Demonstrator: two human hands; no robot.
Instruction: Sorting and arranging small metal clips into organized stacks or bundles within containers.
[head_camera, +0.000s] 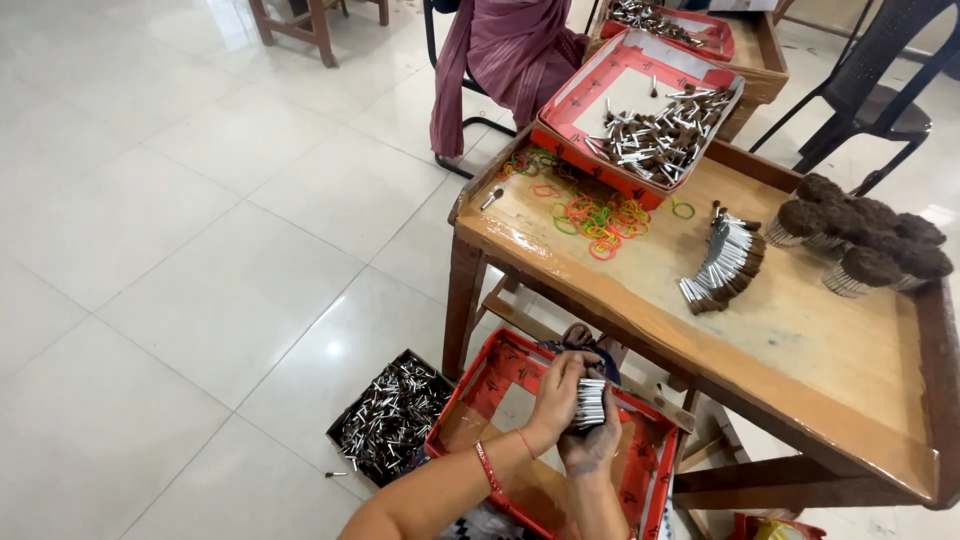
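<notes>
On the tiled floor at the far left sits a dark box (388, 418) full of loose silver tubes. Just right of it a red cardboard tray (470, 395) rests below the table edge, and both hands work over it. The left hand (555, 395) curls from above around a bundle of silver tubes (590, 403), fingers closed on its upper side. The right hand (590, 448) cups the same bundle from beneath, fingers wrapped up around it. The bundle sits between the two palms, above the tray and just in front of the wooden table (800, 340).

On the tabletop, loose coloured rubber bands (600, 215) lie near the front left corner, touching a second red tray (640, 110) heaped with brown-tipped brushes. Right of the bands, a fanned row of brushes (722, 265) lies flat. At the far right stand tied round bunches of brushes (865, 240), bristles up. Behind the table, a person in purple cloth (510, 50) sits on a chair, and a black chair (880, 90) stands at the right.
</notes>
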